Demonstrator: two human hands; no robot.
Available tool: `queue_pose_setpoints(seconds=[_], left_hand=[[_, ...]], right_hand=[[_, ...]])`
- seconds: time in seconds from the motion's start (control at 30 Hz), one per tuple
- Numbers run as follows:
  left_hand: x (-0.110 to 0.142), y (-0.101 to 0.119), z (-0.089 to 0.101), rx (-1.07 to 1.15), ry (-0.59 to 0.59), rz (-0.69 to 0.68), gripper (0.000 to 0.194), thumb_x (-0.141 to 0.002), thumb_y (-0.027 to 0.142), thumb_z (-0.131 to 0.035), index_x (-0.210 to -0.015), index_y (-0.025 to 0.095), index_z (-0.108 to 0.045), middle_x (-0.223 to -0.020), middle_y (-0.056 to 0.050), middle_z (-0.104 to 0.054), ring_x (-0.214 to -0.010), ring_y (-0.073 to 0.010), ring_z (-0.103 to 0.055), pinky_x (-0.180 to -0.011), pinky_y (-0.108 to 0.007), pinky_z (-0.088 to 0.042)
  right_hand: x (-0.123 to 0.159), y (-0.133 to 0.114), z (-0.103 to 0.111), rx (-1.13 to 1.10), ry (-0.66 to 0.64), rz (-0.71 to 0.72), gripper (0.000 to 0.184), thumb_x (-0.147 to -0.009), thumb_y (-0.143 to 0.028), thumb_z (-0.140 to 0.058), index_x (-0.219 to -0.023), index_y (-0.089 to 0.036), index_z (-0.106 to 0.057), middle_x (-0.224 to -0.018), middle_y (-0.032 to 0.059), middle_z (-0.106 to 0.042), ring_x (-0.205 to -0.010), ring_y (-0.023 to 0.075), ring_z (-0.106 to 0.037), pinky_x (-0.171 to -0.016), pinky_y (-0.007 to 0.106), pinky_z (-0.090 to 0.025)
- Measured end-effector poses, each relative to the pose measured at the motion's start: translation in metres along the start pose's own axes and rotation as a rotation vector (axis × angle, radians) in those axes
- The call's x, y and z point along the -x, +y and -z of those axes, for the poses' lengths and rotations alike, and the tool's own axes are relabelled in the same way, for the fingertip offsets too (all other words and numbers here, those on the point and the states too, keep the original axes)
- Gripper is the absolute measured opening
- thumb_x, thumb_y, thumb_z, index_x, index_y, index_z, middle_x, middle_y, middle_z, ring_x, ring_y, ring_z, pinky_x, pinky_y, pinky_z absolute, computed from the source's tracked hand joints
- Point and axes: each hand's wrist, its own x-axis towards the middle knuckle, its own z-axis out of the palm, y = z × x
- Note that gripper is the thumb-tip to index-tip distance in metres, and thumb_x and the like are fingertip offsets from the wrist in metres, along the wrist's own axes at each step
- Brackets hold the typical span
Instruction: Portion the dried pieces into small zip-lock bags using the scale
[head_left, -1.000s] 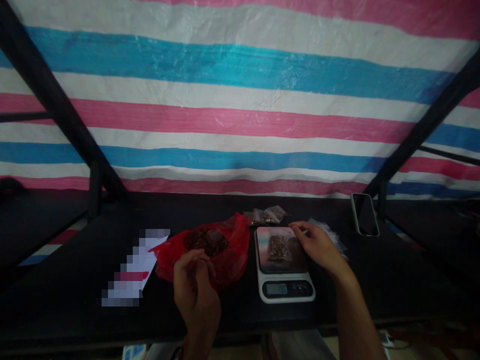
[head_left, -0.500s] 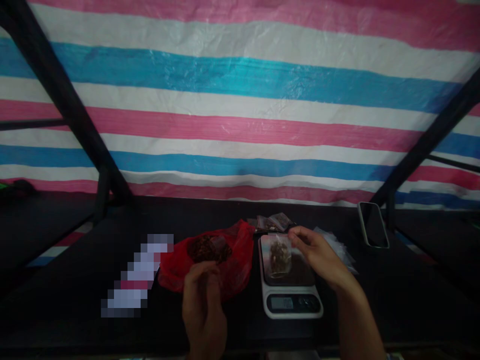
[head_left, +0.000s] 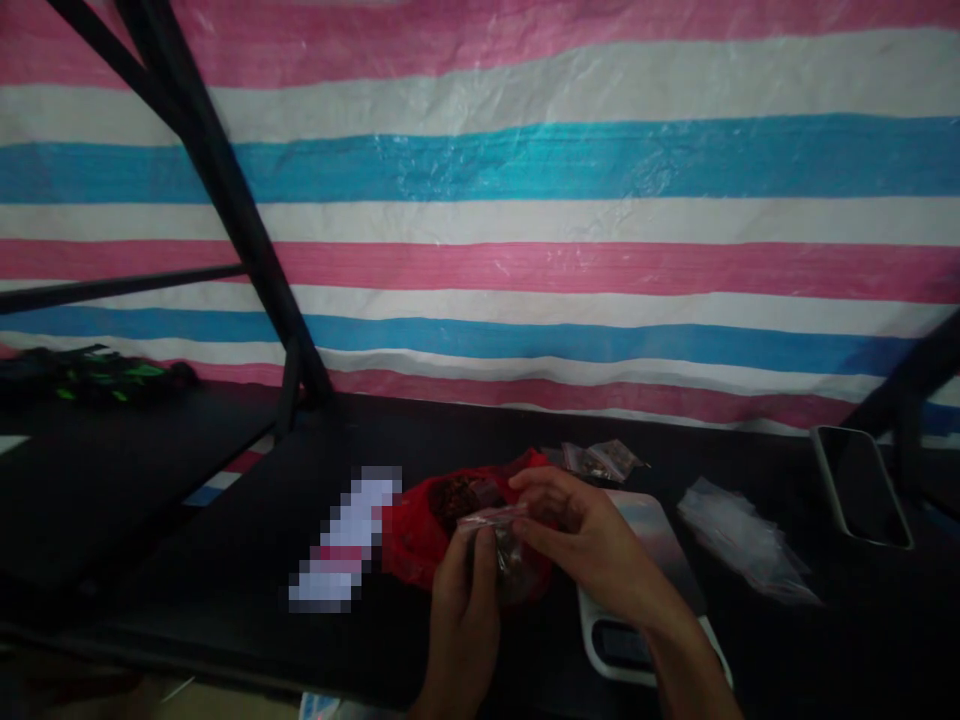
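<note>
My left hand (head_left: 465, 605) pinches a small clear zip bag (head_left: 511, 562) near its top strip, thumb against the plastic. Some brownish dried stuff shows dimly inside it. My right hand (head_left: 592, 535) is at the bag's right upper corner, thumb and a finger on the strip, index finger lifted. Behind the bag lies a red plastic bag (head_left: 416, 540), gathered open, with dark brown dried pieces (head_left: 452, 500) in it. A white digital scale (head_left: 652, 525) stands under my right forearm, its display partly covered.
Filled small zip bags (head_left: 604, 460) lie behind the scale. To the right are a stack of flat clear bags (head_left: 742, 545) and a phone (head_left: 862, 487). A blurred-out strip (head_left: 349, 540) lies left. Black metal bars (head_left: 240, 220) frame the black table (head_left: 225, 600).
The zip bag has left the scale's plate and moved left, from my right hand alone to between both hands. The view has turned somewhat left.
</note>
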Motion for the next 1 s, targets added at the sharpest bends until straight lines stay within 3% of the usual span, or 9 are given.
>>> queue_pose_setpoints(seconds=[0.17, 0.37, 0.57, 0.8, 1.0], left_hand=[[-0.005, 0.004, 0.01, -0.059, -0.124, -0.072, 0.048, -0.098, 0.065, -0.06, -0.1, 0.022, -0.08, -0.105, -0.011, -0.083, -0.094, -0.0238, -0.078, -0.087, -0.033, -0.064], [-0.006, -0.002, 0.007, -0.029, -0.105, -0.032, 0.053, -0.099, 0.069, -0.056, -0.101, 0.021, -0.077, -0.105, -0.011, -0.082, -0.093, -0.023, -0.077, -0.085, -0.032, -0.063], [-0.008, 0.002, 0.002, 0.006, -0.127, 0.012, 0.059, -0.094, 0.077, -0.056, -0.09, 0.02, -0.073, -0.087, -0.007, -0.08, -0.075, -0.0204, -0.072, -0.068, -0.028, -0.06], [-0.007, 0.004, 0.003, -0.002, -0.11, 0.023, 0.058, -0.094, 0.076, -0.056, -0.085, 0.021, -0.07, -0.081, -0.004, -0.076, -0.07, -0.0183, -0.068, -0.067, -0.028, -0.058], [-0.007, 0.004, 0.003, -0.05, -0.105, -0.001, 0.053, -0.095, 0.071, -0.056, -0.079, 0.022, -0.068, -0.071, -0.002, -0.07, -0.065, -0.0177, -0.065, -0.059, -0.025, -0.053]], right_hand=[[0.001, -0.003, -0.001, 0.149, 0.127, 0.097, 0.024, -0.081, -0.023, -0.077, -0.104, -0.025, -0.067, -0.081, -0.0037, -0.071, -0.081, 0.0176, -0.069, -0.079, 0.03, -0.053], [0.002, -0.001, -0.006, 0.148, 0.084, 0.093, 0.033, -0.086, -0.026, -0.073, -0.118, -0.024, -0.065, -0.09, -0.0021, -0.072, -0.089, 0.0178, -0.069, -0.084, 0.031, -0.053], [0.002, 0.007, -0.007, 0.116, 0.077, 0.045, 0.027, -0.087, -0.031, -0.075, -0.112, -0.025, -0.066, -0.094, -0.0005, -0.072, -0.09, 0.019, -0.069, -0.078, 0.029, -0.053], [0.004, 0.014, -0.006, 0.069, 0.07, 0.047, 0.032, -0.09, -0.032, -0.077, -0.119, -0.027, -0.066, -0.096, -0.0016, -0.072, -0.092, 0.0177, -0.069, -0.083, 0.028, -0.052], [0.005, 0.017, -0.009, 0.06, 0.1, 0.101, 0.025, -0.088, -0.026, -0.077, -0.11, -0.027, -0.066, -0.093, -0.0029, -0.07, -0.091, 0.0164, -0.068, -0.085, 0.027, -0.051]])
